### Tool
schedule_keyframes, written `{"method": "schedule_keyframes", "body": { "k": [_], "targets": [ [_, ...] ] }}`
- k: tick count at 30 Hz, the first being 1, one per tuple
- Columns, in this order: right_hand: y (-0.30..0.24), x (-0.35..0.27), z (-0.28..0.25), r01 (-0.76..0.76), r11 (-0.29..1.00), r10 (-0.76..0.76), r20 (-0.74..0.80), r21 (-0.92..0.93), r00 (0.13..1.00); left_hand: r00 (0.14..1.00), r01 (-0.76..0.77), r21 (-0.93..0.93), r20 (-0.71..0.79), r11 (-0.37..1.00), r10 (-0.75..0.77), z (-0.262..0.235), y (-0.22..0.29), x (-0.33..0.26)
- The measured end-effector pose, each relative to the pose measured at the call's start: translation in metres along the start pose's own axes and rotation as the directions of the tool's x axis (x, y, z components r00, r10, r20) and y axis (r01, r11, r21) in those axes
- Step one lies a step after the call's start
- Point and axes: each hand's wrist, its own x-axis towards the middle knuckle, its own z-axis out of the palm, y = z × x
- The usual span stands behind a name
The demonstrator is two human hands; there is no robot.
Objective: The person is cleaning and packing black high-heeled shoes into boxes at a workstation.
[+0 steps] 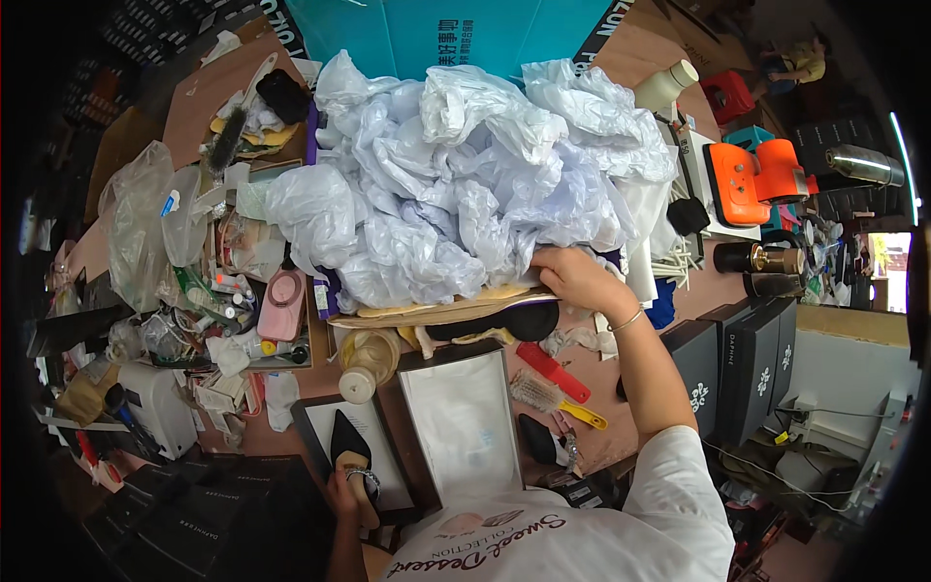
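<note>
Head view: left hand [343, 493] closed around a black shoe [347, 440]; right hand [584, 281] touches crumpled paper [427, 184], fingers curled, grip unclear

Left hand [345, 495] grips a black pointed-toe shoe [348, 436] with a sparkly strap, above a white-lined tray [387, 464]; right hand [576, 279] at near edge of heaped white tissue paper [427, 194], fingertips partly hidden. Open shoebox [461, 417] between the shoe and a yellow-handled brush [583, 415], red brush [554, 372] just beyond that.
</note>
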Motion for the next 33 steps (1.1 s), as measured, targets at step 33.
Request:
{"method": "schedule_keyframes", "body": {
  "k": [33],
  "targets": [
    [-0.097, -0.087, 0.048, -0.036, 0.495, 0.182, -0.063, 0.868, 0.981, 0.852, 0.431, -0.536, 0.506, 0.726, -0.132, -0.009, 0.051, -0.034]
  ]
}}
